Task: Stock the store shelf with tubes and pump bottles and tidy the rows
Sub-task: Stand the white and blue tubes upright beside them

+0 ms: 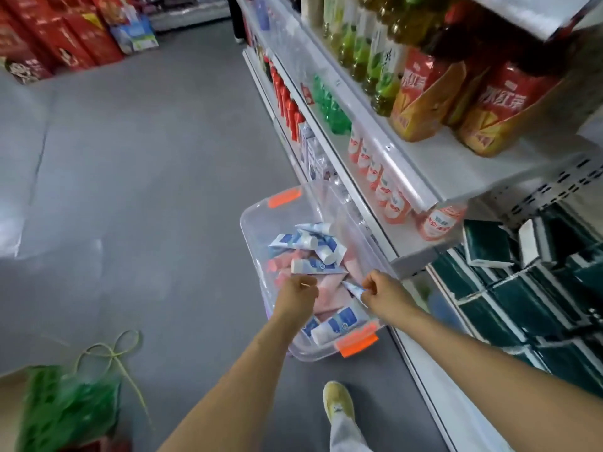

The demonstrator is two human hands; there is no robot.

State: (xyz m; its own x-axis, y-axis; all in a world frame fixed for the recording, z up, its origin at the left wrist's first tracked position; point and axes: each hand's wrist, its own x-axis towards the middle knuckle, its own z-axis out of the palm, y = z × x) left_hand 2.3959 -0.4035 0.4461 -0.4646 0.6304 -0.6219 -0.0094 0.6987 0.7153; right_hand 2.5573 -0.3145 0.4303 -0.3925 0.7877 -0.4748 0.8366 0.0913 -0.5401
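Both hands reach inside the bin's rim [257, 243]: right hand [381, 293] fingers pinch a tube [354, 288], left hand [298, 293] fingers curled.

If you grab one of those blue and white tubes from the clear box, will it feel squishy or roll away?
Probably squishy: the blue and white tube has a flat crimped end like soft plastic. It likely won't roll far, since that flat tail and the heap of tubes in the clear box would stop it. It looks light; the right hand pinches one by its fingers alone.

A grey floor [146, 177] fills the left and centre of the frame, red cartons [55, 34] stacked at upper left, white shelving [408, 177] running down the right.
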